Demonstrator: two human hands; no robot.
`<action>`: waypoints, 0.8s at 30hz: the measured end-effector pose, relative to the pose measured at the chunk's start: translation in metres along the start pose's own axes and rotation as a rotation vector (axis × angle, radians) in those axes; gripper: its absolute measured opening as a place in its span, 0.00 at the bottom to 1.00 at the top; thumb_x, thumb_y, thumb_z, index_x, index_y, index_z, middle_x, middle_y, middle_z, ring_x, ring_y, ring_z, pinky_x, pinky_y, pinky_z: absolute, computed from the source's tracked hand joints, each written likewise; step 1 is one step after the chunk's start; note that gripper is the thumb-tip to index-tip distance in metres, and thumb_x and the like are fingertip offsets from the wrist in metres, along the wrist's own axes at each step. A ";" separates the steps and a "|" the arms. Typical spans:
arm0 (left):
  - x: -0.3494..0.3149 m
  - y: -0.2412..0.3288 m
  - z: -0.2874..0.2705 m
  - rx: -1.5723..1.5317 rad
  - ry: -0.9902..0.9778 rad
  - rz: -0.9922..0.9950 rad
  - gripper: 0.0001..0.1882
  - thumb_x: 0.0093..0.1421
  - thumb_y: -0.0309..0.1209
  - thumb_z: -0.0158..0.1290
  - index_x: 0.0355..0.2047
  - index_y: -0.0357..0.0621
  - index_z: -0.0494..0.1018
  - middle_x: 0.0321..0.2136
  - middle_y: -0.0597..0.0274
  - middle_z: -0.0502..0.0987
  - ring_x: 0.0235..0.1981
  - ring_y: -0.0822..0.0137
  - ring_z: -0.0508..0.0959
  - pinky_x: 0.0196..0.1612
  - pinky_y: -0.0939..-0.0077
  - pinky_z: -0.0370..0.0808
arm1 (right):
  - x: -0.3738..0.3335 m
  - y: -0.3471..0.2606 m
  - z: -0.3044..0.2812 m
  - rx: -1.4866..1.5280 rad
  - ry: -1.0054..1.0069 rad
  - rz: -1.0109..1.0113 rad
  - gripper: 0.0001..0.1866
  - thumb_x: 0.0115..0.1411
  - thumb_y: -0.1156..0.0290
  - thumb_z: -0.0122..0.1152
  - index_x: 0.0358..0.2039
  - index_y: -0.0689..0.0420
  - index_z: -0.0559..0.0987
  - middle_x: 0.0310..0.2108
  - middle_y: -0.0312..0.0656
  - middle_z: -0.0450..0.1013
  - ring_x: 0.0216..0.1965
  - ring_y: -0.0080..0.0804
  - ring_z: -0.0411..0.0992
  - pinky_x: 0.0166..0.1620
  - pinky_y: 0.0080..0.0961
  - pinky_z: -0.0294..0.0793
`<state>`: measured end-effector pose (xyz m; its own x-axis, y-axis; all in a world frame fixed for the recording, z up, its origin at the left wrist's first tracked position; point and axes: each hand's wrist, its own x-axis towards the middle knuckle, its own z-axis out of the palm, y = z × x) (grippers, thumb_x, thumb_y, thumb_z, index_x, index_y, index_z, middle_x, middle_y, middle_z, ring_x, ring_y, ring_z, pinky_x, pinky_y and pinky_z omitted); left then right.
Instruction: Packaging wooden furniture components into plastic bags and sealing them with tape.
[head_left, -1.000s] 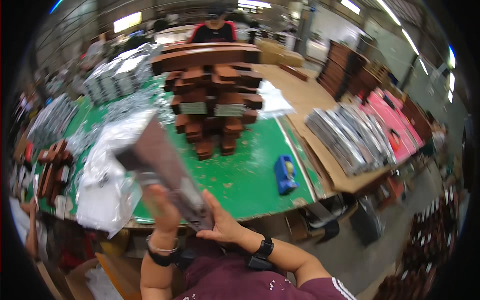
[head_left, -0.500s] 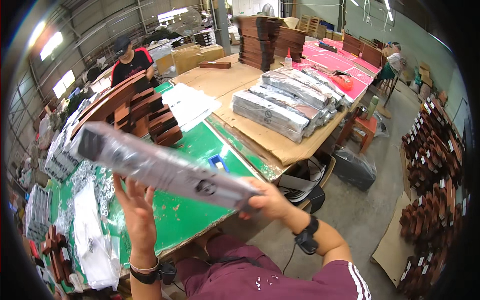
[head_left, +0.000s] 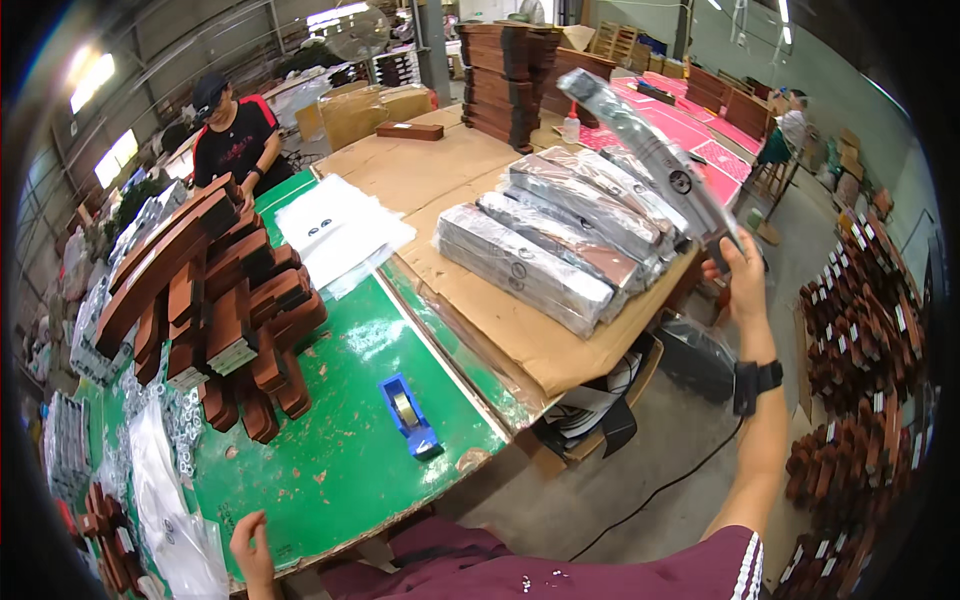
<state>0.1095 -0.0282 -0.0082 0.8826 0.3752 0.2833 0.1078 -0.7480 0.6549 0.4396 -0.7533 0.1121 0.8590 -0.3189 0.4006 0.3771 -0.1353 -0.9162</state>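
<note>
My right hand (head_left: 742,275) is raised at the right, closed round the lower end of a long bar in a clear plastic bag (head_left: 665,165). The bar tilts up and leftward, with a round dark mark on its wrapping. Just below and left of it, a pile of similar wrapped bars (head_left: 525,260) rests on the brown cardboard (head_left: 440,215). At the lower left, my left hand (head_left: 254,548) is loosely open and holds nothing, near the front edge of the green tabletop (head_left: 350,450). A blue tape dispenser (head_left: 408,415) stands on that tabletop.
Unwrapped reddish-brown wooden pieces (head_left: 215,300) are heaped at the left, beside white plastic bags (head_left: 340,225). Tall wooden stacks (head_left: 497,85) stand at the back. A co-worker (head_left: 235,135) is across the table. More wooden pieces (head_left: 860,310) line the floor at right.
My right hand has carried the wrapped bar from in front of me to the right, above the wrapped pile. My left hand has come away from the bar and dropped lower.
</note>
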 end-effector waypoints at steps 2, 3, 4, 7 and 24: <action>-0.037 -0.028 -0.023 0.053 0.093 -0.041 0.10 0.62 0.17 0.47 0.43 0.32 0.74 0.39 0.54 0.77 0.39 0.64 0.79 0.43 0.72 0.76 | 0.050 0.026 -0.010 -0.146 0.067 -0.028 0.26 0.61 0.62 0.65 0.56 0.59 0.70 0.36 0.34 0.76 0.28 0.17 0.73 0.28 0.15 0.72; -0.053 -0.043 -0.031 0.097 0.176 -0.077 0.10 0.63 0.17 0.46 0.42 0.32 0.74 0.38 0.54 0.77 0.38 0.64 0.79 0.42 0.72 0.76 | 0.076 0.046 -0.020 -0.257 0.046 -0.120 0.27 0.60 0.62 0.66 0.55 0.61 0.70 0.37 0.36 0.76 0.31 0.21 0.74 0.32 0.18 0.74; -0.068 -0.051 -0.038 0.145 0.256 -0.113 0.10 0.63 0.17 0.46 0.42 0.32 0.74 0.37 0.54 0.76 0.37 0.65 0.78 0.42 0.72 0.76 | 0.096 0.067 -0.028 -0.366 0.026 -0.210 0.29 0.59 0.61 0.67 0.55 0.62 0.70 0.38 0.39 0.76 0.34 0.25 0.75 0.36 0.21 0.75; -0.097 -0.055 -0.056 0.474 0.181 -0.184 0.12 0.63 0.25 0.52 0.47 0.36 0.77 0.44 0.47 0.79 0.47 0.51 0.76 0.54 0.62 0.70 | 0.134 0.126 -0.029 -0.807 0.034 -0.318 0.33 0.56 0.61 0.69 0.57 0.65 0.70 0.44 0.47 0.75 0.46 0.37 0.74 0.50 0.29 0.72; -0.084 -0.029 -0.025 0.310 0.065 -0.146 0.09 0.62 0.15 0.46 0.40 0.33 0.73 0.37 0.54 0.74 0.36 0.65 0.76 0.38 0.75 0.77 | 0.207 0.226 0.014 -1.130 0.418 0.042 0.46 0.61 0.33 0.47 0.69 0.52 0.57 0.69 0.54 0.51 0.69 0.53 0.49 0.70 0.43 0.43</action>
<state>0.0205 -0.0245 -0.0337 0.8174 0.5176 0.2529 0.3737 -0.8105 0.4511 0.7074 -0.8366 -0.0118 0.6058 -0.5937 0.5296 -0.3444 -0.7958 -0.4981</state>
